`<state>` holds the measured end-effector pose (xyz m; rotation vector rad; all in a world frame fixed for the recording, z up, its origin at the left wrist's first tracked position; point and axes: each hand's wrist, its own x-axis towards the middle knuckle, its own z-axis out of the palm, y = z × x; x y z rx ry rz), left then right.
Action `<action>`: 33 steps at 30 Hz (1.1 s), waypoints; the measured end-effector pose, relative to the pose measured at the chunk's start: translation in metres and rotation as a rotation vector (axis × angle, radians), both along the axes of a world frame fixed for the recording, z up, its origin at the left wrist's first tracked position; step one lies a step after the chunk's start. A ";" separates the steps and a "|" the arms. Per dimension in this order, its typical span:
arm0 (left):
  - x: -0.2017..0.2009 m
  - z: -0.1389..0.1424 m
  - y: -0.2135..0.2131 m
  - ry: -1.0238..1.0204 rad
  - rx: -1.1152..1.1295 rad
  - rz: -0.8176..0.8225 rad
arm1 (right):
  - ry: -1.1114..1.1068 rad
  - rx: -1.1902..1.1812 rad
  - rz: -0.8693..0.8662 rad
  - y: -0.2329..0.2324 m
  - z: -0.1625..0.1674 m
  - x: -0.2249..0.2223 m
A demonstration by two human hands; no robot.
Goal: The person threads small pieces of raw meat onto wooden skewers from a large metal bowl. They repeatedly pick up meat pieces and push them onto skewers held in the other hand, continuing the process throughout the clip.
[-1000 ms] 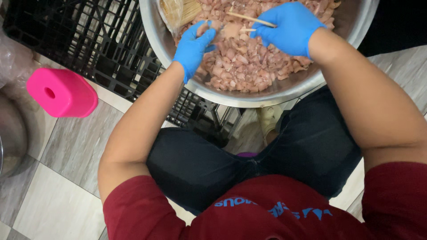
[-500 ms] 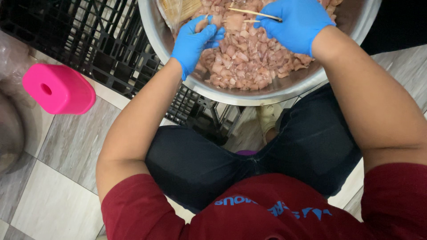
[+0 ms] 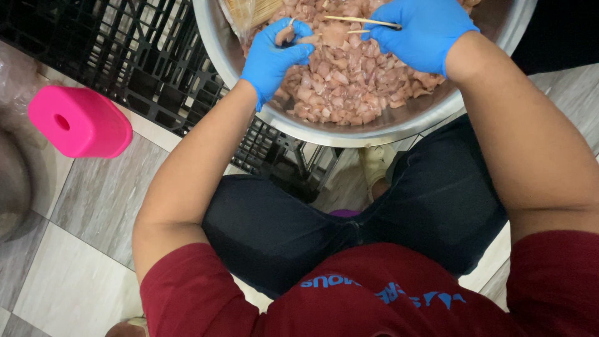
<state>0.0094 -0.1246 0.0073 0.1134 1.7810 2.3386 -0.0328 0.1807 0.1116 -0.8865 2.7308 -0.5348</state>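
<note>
Grey floor tiles (image 3: 75,206) lay under everything, and a black plastic crate (image 3: 125,68) sat at the upper left of the frame. On top of it stood a big metal bowl (image 3: 349,128) at the top middle, full of small pink meat pieces (image 3: 349,81). Both hands wore blue gloves. The left hand (image 3: 271,56) was closed around one piece of meat (image 3: 306,40), pinching it over the pile. The right hand (image 3: 427,28), at the upper right, was squeezed tight on a thin wooden stick (image 3: 349,20) that pointed left toward that piece. A bright pink block (image 3: 81,122) with a round hole sat on the floor at the left edge.
</note>
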 end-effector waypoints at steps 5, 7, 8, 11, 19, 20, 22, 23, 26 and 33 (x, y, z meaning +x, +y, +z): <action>0.000 0.001 0.000 0.058 0.010 0.005 | -0.079 -0.078 0.013 0.002 0.003 0.001; 0.001 0.000 0.001 0.042 -0.007 0.012 | -0.015 -0.038 0.023 0.001 0.004 0.003; 0.000 -0.001 0.001 0.035 -0.016 0.014 | 0.019 -0.018 0.027 0.000 0.004 0.003; 0.000 -0.002 0.003 0.069 0.022 -0.022 | -0.081 -0.013 -0.020 -0.002 0.006 0.006; 0.001 0.002 0.003 0.108 -0.189 -0.037 | -0.071 0.008 -0.010 -0.006 0.006 0.009; 0.002 0.002 0.003 0.117 -0.232 -0.046 | -0.071 0.010 -0.009 -0.007 0.005 0.009; 0.002 0.002 0.003 0.084 -0.153 -0.054 | -0.112 -0.045 -0.001 -0.009 0.003 0.009; 0.001 0.002 0.004 0.068 -0.113 -0.058 | -0.133 -0.072 0.002 -0.009 0.003 0.008; 0.000 0.002 0.005 0.061 -0.119 -0.019 | -0.123 -0.113 0.039 -0.012 0.002 0.007; 0.002 0.008 0.007 0.023 0.032 -0.017 | -0.265 -0.276 -0.038 -0.024 0.005 0.012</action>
